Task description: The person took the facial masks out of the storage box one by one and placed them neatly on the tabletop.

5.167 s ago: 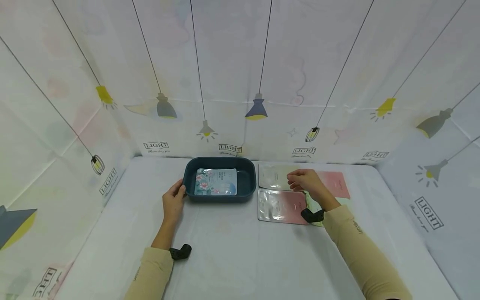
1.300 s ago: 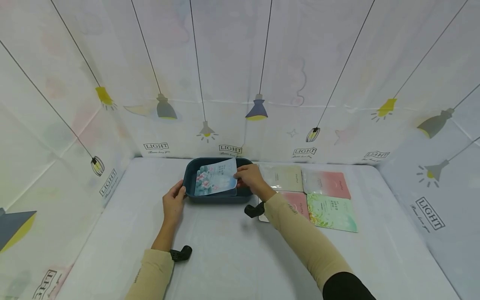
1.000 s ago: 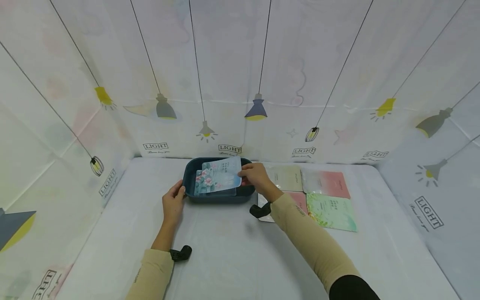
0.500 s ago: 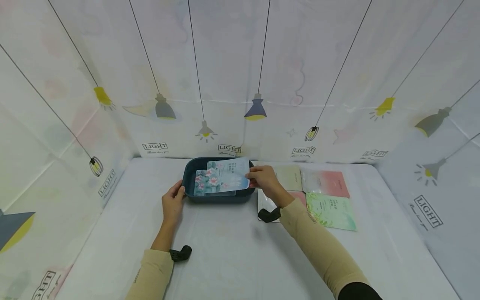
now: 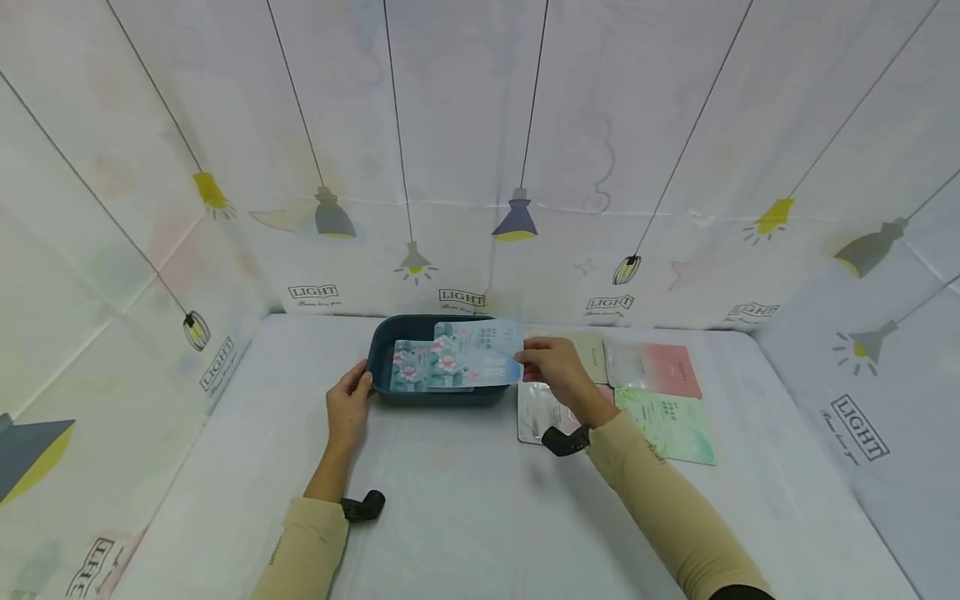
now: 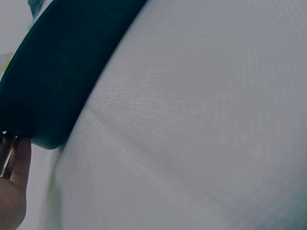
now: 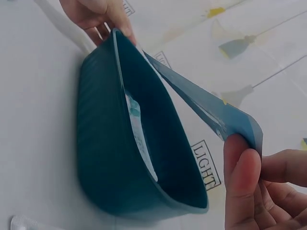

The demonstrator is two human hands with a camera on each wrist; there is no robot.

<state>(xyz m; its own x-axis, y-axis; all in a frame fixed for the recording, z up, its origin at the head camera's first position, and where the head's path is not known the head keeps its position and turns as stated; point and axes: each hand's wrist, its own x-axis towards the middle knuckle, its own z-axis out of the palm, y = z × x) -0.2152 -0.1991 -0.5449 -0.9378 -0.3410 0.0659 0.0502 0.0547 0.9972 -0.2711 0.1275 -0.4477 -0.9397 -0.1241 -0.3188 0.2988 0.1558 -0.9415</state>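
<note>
My left hand (image 5: 347,408) grips the left end of a dark teal plastic basin (image 5: 450,400), its thumb at the rim. Inside lies a blue sheet mask packet (image 5: 408,367) printed with pink flowers. With thumb and index finger, my right hand (image 5: 555,365) pinches the right edge of a second blue floral sheet mask packet (image 5: 480,354). In the right wrist view, this held packet (image 7: 196,98) slants above the rim, apart from the packet (image 7: 138,127) lying inside. From above it overlaps that one and reaches past the basin's right rim.
Right of the basin lie several flat packets: a beige one (image 5: 591,350), a pink one (image 5: 663,369), a green one (image 5: 671,425) and a silver-pink one (image 5: 538,412) partly under my right arm. A printed cloth wall (image 5: 480,167) stands behind the white table (image 5: 450,517).
Earlier, one floral packet lay in the basin and my right hand was over the packets at right. Over the last second, my right hand moved the second packet rightward. My left hand stayed put.
</note>
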